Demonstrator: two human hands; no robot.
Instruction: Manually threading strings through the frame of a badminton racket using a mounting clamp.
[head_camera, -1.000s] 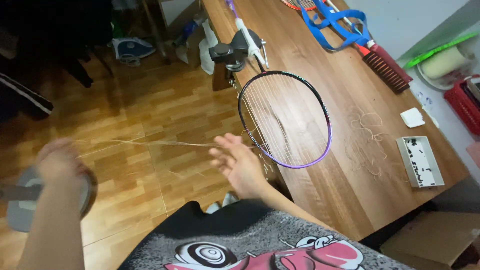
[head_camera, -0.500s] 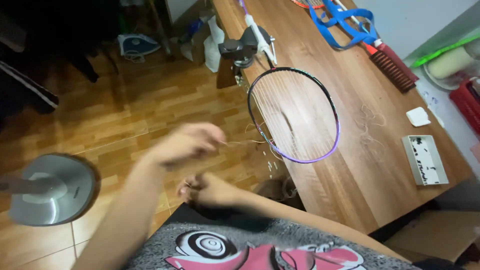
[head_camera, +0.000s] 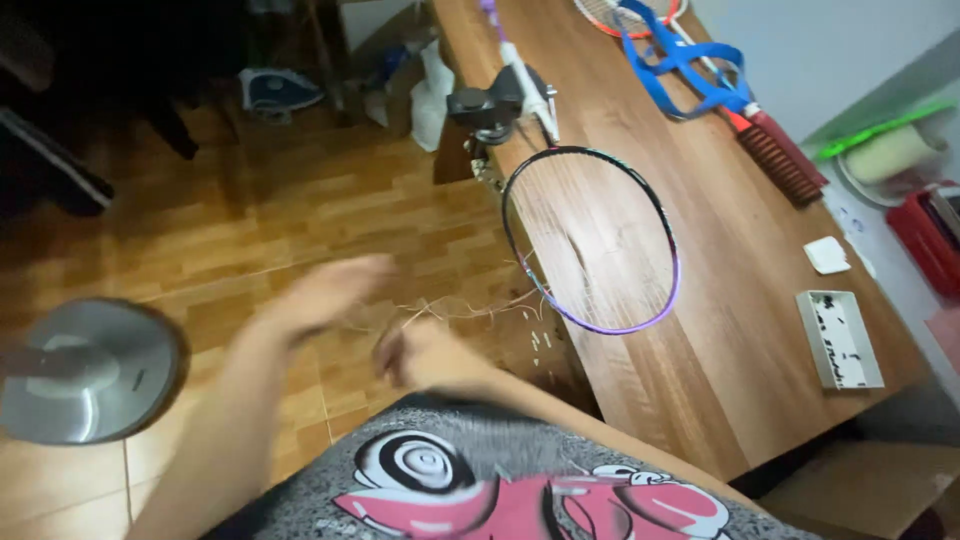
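— So, where is the badminton racket (head_camera: 592, 238)?

— Clamped by its shaft in a grey vise (head_camera: 487, 105) at the edge of the wooden table (head_camera: 700, 330), head hanging out over the table's near edge, black frame turning purple at the tip.

— And the hands?

— Both are blurred, low and left of the racket head. The left hand (head_camera: 322, 295) is above the floor, fingers curled; loose pale string (head_camera: 470, 306) runs from the frame toward both hands. The right hand (head_camera: 425, 355) sits just under that string, loosely closed. Whether either truly pinches the string, I cannot tell.

— Anything nearby?

— A round grey fan base (head_camera: 88, 370) on the floor, a small white box (head_camera: 840, 338) on the table.
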